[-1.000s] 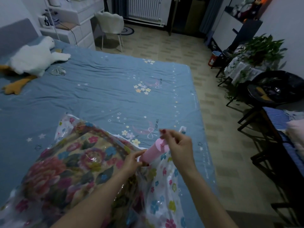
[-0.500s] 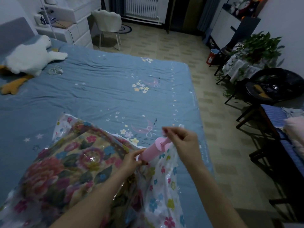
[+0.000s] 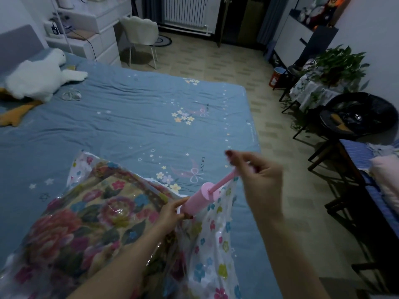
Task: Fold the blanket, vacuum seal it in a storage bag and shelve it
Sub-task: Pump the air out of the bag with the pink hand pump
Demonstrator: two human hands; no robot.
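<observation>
Right hand (image 3: 259, 175): raised over the near bed edge, motion-blurred; fingers curl around the top of the thin pink plunger rod (image 3: 224, 180), whose handle is hidden inside the grip.
Left hand (image 3: 171, 213): fingers and thumb pinch the lower end of the pink plastic cylinder hand pump (image 3: 199, 199), just where it meets the bag; the valve under it is covered by the fingers.
Pump: tilted, base down toward the bag, rod drawn out up and to the right.
Storage bag (image 3: 212, 251): clear plastic printed with small coloured flowers, lying on the near part of the bed; its near end is cut off by the bottom edge of the view.
Blanket (image 3: 86, 214): folded, large pink and blue floral print on tan, inside the bag, seen through glossy, wrinkled film.
Bed (image 3: 129, 117): blue sheet with stars and flowers; printed words "SLEEP WELL" beside a pink bow motif, other small print along the edge too fine to read.
Farther off: a white plush goose with orange feet (image 3: 36, 80) at the bed's left, partly cropped; a red bucket (image 3: 275, 77) on the floor, its picture unclear.
</observation>
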